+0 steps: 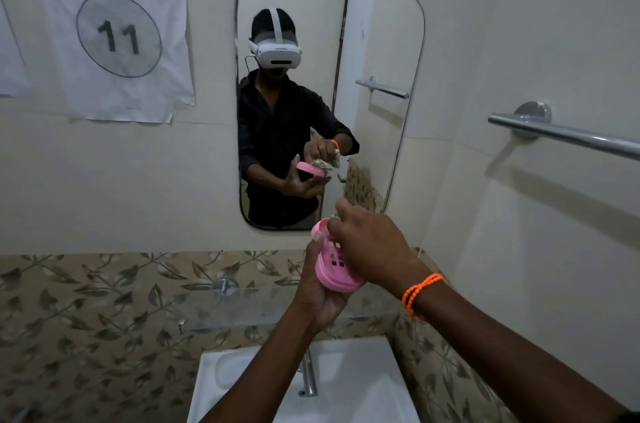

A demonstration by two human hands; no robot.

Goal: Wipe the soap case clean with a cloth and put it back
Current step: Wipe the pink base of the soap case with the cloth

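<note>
At the centre of the frame the left hand cups a pink slotted soap case from below, fingers curled round it. The right hand is closed on a cloth, pressing it at the case's upper end. Below lies a white sink with a tap; behind, pale tiled walls, a mirror, a chrome towel bar at right, and a paper sign upper left.

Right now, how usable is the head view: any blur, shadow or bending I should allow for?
Head view: dim and soft; the right hand is slightly motion-blurred and hides most of the cloth. The pink soap case in the left hand reads clearly. The towel bar throws a broad shadow, and wide-angle distortion curves the mirror edges.
</note>
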